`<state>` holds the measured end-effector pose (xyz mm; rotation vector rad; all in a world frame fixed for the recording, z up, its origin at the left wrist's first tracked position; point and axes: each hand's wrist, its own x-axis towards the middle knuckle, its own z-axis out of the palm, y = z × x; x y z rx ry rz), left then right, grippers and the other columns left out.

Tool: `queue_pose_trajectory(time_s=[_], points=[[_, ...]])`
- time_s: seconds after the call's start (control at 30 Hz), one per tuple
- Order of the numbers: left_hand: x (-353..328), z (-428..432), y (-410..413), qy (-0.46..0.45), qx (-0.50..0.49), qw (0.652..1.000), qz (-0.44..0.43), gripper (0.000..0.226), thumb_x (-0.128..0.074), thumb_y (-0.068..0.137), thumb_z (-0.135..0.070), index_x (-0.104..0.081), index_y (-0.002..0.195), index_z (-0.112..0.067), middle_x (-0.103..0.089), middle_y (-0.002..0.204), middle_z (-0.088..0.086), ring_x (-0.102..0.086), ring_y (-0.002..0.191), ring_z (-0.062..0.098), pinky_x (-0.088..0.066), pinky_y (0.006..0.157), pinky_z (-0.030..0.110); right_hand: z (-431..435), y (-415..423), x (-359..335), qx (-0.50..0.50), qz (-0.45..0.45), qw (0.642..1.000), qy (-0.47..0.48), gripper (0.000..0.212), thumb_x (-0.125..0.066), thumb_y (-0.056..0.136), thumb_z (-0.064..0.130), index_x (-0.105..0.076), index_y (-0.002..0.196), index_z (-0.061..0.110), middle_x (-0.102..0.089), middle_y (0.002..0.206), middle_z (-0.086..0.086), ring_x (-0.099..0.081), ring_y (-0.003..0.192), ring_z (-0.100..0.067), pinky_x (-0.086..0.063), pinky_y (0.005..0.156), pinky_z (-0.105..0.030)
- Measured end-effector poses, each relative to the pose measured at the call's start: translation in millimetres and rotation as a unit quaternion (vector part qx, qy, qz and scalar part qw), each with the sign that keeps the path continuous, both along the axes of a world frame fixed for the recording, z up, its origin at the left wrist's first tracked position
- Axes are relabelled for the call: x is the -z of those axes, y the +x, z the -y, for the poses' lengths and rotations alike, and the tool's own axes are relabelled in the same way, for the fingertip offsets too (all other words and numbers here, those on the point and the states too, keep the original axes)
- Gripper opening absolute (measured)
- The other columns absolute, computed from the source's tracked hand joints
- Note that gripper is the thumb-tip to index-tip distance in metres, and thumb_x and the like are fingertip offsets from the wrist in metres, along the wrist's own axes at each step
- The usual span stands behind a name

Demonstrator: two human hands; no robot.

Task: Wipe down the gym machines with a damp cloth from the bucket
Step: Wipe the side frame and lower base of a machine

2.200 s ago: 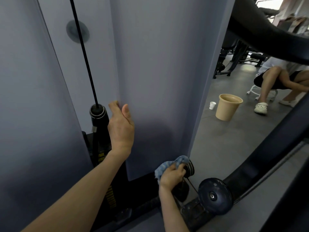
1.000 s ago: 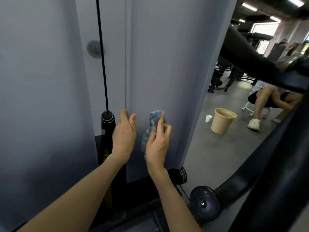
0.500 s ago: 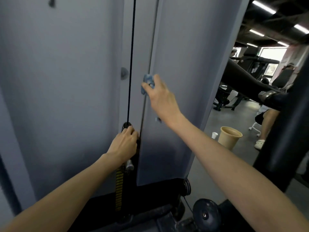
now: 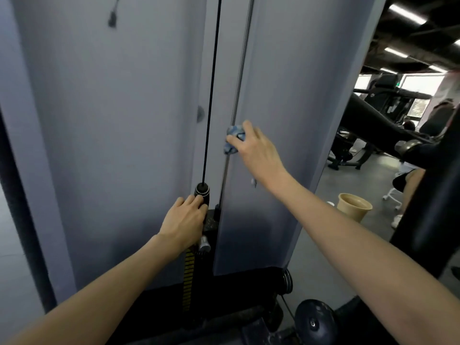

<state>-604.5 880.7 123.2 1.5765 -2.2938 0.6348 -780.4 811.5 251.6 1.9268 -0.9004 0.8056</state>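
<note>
The right hand (image 4: 257, 151) reaches up to the machine's thin steel guide rod (image 4: 241, 68) and holds the cloth (image 4: 232, 140) there, a small blue-and-white wad bunched at the fingertips. The thumb presses it from below and the forefinger curls over its top, so the cloth sits pinched between them and pushed against the rod, with only its left edge showing past the fingers; the other fingers are folded in behind it. Lower down, the left hand (image 4: 185, 221) has its fingers curled round the black cable fitting (image 4: 202, 191) where the black cable (image 4: 211, 95) ends, just above the weight stack (image 4: 188, 277) with its yellow labels. Grey shroud panels (image 4: 112, 145) stand on both sides of the rod and cable. The tan bucket (image 4: 354, 207) stands on the floor to the right, well apart from both hands
</note>
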Motion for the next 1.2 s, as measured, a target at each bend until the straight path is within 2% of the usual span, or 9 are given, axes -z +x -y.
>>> queue_pose_trajectory(time_s=[0.07,0.23,0.3,0.4,0.57,0.73,0.83,0.93,1.2], points=[[-5.3,-0.7,-2.0,-0.021,-0.012,1.0,0.004,0.022,-0.05,0.085,-0.016,-0.059,0.104,-0.015,-0.053,0.109,0.002,-0.051,0.101,0.022,-0.034,0.085,0.031,-1.1,5.9,2.7,0.013,0.009,1.0,-0.006,0.027,-0.046,0.072,-0.001,-0.068,0.086,0.008,-0.054,0.099,-0.016,-0.053,0.062,-0.026,-0.033,0.044,-0.021],[-17.9,-2.6,7.6,-0.073,0.017,0.995,0.058,0.017,-0.073,0.054,-0.013,-0.063,0.067,-0.015,-0.059,0.077,0.004,-0.055,0.07,0.023,-0.038,0.074,0.033,-6.5,-5.2,21.4,0.036,-0.164,0.984,0.053,0.027,-0.076,0.058,0.0,-0.066,0.082,0.01,-0.057,0.103,-0.014,-0.057,0.066,-0.025,-0.041,0.043,-0.024],[-16.8,-3.9,11.1,-0.067,0.025,0.995,0.07,0.024,-0.078,0.046,-0.011,-0.063,0.064,-0.015,-0.06,0.077,0.005,-0.057,0.071,0.024,-0.041,0.08,0.035,-3.7,-0.9,-24.7,0.039,-0.09,0.993,0.068,0.031,-0.067,0.072,-0.003,-0.065,0.101,0.006,-0.05,0.118,-0.021,-0.058,0.082,-0.034,-0.052,0.053,-0.035],[-5.2,-5.5,12.3,-0.044,0.026,0.996,0.079,0.03,-0.08,0.04,-0.011,-0.067,0.066,-0.014,-0.064,0.083,0.008,-0.062,0.084,0.028,-0.048,0.097,0.045,-1.4,9.0,-64.4,0.07,0.025,0.995,0.073,0.044,-0.051,0.086,-0.007,-0.054,0.128,0.008,-0.039,0.137,-0.025,-0.05,0.105,-0.04,-0.048,0.069,-0.042],[5.5,-10.4,14.5,-0.041,0.013,0.996,0.081,0.027,-0.076,0.049,-0.011,-0.072,0.076,-0.012,-0.068,0.098,0.011,-0.06,0.107,0.032,-0.03,0.109,0.047,-1.4,8.4,10.7,0.009,0.021,0.996,0.082,0.028,-0.069,0.07,-0.009,-0.065,0.093,0.006,-0.054,0.101,-0.021,-0.055,0.072,-0.032,-0.05,0.048,-0.032],[29.0,-23.2,19.3,-0.032,0.02,0.998,0.05,0.035,-0.074,0.049,-0.009,-0.07,0.084,-0.01,-0.065,0.113,0.015,-0.057,0.117,0.033,-0.031,0.109,0.048,-12.9,-0.6,93.4,0.009,0.012,0.984,0.179,0.043,-0.082,0.058,-0.005,-0.064,0.094,0.011,-0.052,0.101,-0.016,-0.052,0.072,-0.027,-0.04,0.049,-0.026],[58.6,-33.3,19.8,-0.018,-0.012,0.998,0.065,0.045,-0.064,0.067,-0.014,-0.065,0.112,-0.007,-0.054,0.133,0.016,-0.043,0.132,0.032,-0.02,0.116,0.046,-17.8,-2.5,134.1,0.012,-0.011,0.977,0.214,0.045,-0.081,0.058,-0.006,-0.064,0.096,0.011,-0.052,0.102,-0.017,-0.052,0.071,-0.027,-0.044,0.046,-0.029],[90.6,-42.0,13.5,-0.002,-0.044,0.997,0.065,0.055,-0.044,0.085,-0.019,-0.044,0.137,-0.003,-0.031,0.151,0.017,-0.022,0.143,0.032,-0.002,0.119,0.042,-21.7,-7.8,168.9,0.019,-0.028,0.97,0.242,0.05,-0.081,0.056,-0.007,-0.067,0.1,0.012,-0.054,0.102,-0.019,-0.054,0.069,-0.029,-0.046,0.045,-0.031],[155.3,-64.4,16.0,0.065,-0.053,0.995,0.049,0.049,-0.073,0.054,-0.014,-0.069,0.102,-0.005,-0.061,0.122,0.019,-0.057,0.117,0.034,-0.029,0.107,0.045,-35.1,-4.4,278.4,0.065,-0.073,0.952,0.29,0.05,-0.086,0.05,-0.003,-0.073,0.095,0.014,-0.057,0.095,-0.018,-0.053,0.059,-0.028,-0.039,0.037,-0.028]])
